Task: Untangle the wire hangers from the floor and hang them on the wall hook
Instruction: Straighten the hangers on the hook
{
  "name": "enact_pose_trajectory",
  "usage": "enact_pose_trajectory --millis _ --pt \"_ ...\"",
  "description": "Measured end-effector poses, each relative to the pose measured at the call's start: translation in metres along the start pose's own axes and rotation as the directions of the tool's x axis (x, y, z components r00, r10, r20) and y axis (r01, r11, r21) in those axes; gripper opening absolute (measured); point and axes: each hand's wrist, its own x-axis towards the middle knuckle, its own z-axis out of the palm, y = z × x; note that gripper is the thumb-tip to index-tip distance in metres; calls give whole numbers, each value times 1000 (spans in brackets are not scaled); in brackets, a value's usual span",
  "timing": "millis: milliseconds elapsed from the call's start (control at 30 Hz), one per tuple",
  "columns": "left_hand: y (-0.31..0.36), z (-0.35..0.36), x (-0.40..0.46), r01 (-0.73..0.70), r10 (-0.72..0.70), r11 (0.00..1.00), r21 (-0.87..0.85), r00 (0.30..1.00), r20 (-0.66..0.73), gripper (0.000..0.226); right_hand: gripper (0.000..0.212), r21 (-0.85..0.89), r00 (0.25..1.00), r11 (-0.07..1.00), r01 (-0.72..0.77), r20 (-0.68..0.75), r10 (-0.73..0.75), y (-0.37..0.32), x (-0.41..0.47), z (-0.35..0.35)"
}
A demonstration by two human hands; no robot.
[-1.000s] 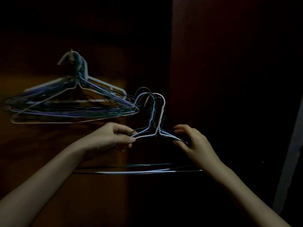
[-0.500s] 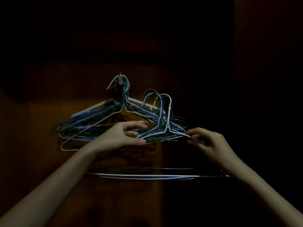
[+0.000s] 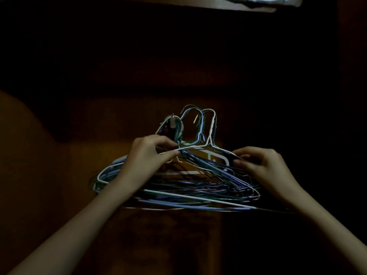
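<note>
The scene is very dark. A small metal wall hook (image 3: 173,118) sticks out of the brown wooden wall and carries a thick bunch of hung wire hangers (image 3: 111,173) in white, blue and green. I hold a small bundle of held wire hangers (image 3: 206,124) by the shoulders, with their hook ends upright just right of the wall hook. My left hand (image 3: 148,153) pinches the left shoulder wires. My right hand (image 3: 260,161) pinches the right shoulder wires. The held bundle's lower bars overlap the hung bunch and I cannot tell them apart.
The brown wooden wall (image 3: 59,195) fills the view behind the hangers. A pale, torn-looking strip (image 3: 264,1) runs along the top edge. The right side is black shadow.
The held bundle has moved up and left, so its hook ends now stand right beside the wall hook. Both hands kept their grip. The view has shifted, bringing the hung bunch to the centre.
</note>
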Motion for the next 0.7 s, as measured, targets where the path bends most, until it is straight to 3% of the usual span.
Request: enact_pose_trajectory --millis 300,500,700 --pt "-18 -13 28 6 22 983 184 989 -146 8 20 37 998 997 62 -23 -61 -13 43 25" --pt "-38 -10 15 121 -107 985 119 987 -118 10 19 -8 998 999 52 30 -52 -3 51 44" --pt "-45 -1 -1 194 -190 981 13 971 -147 5 30 -136 989 980 145 38 -141 4 45 48"
